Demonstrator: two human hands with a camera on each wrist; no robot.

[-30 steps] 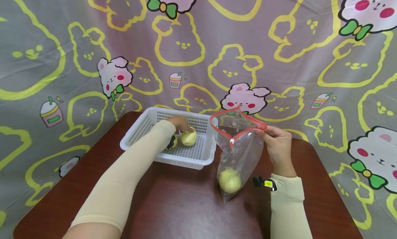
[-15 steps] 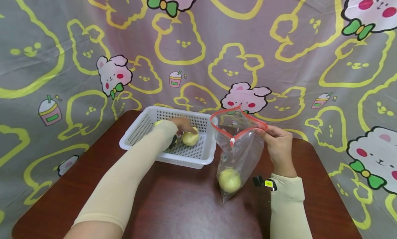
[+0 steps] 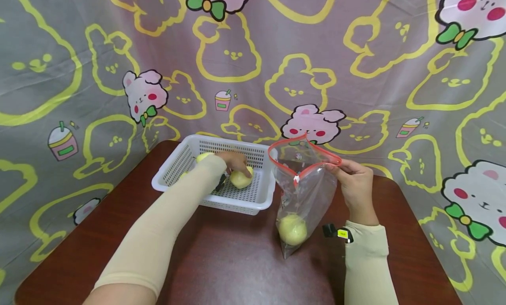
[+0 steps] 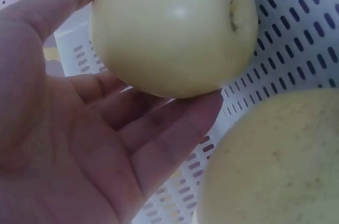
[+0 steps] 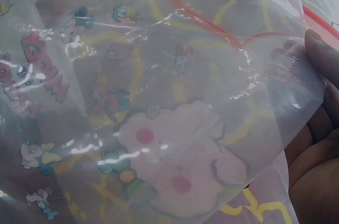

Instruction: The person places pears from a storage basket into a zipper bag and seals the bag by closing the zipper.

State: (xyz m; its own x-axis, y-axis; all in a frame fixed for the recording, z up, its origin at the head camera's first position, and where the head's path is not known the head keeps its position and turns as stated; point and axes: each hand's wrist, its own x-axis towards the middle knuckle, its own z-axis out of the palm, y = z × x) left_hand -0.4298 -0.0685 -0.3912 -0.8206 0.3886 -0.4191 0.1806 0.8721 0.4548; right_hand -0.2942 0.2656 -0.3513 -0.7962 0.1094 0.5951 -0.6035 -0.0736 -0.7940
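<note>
In the white basket (image 3: 174, 157), my left hand (image 3: 234, 161) grips a pale yellow round fruit (image 3: 242, 178). The left wrist view shows the thumb and curled fingers of that hand (image 4: 79, 123) around the fruit (image 4: 175, 28), with another fruit (image 4: 280, 166) beside it. My right hand (image 3: 356, 186) pinches the red-edged rim of a clear zip bag (image 3: 308, 199), whose mouth gapes. One yellow fruit (image 3: 292, 230) lies at the bag's bottom. Seen from the right wrist, the fingers (image 5: 323, 57) hold the printed plastic (image 5: 175, 91) by its edge.
More yellow fruit (image 3: 204, 156) lies in the basket, partly hidden behind my left forearm. The basket stands towards the back of the dark red table (image 3: 221, 261), left of the bag. A patterned curtain (image 3: 253, 45) hangs behind and at both sides.
Within the basket, my left hand has shifted slightly and its fingers now lie further over the fruit, which has turned a little. The right hand and bag have stayed nearly still.
</note>
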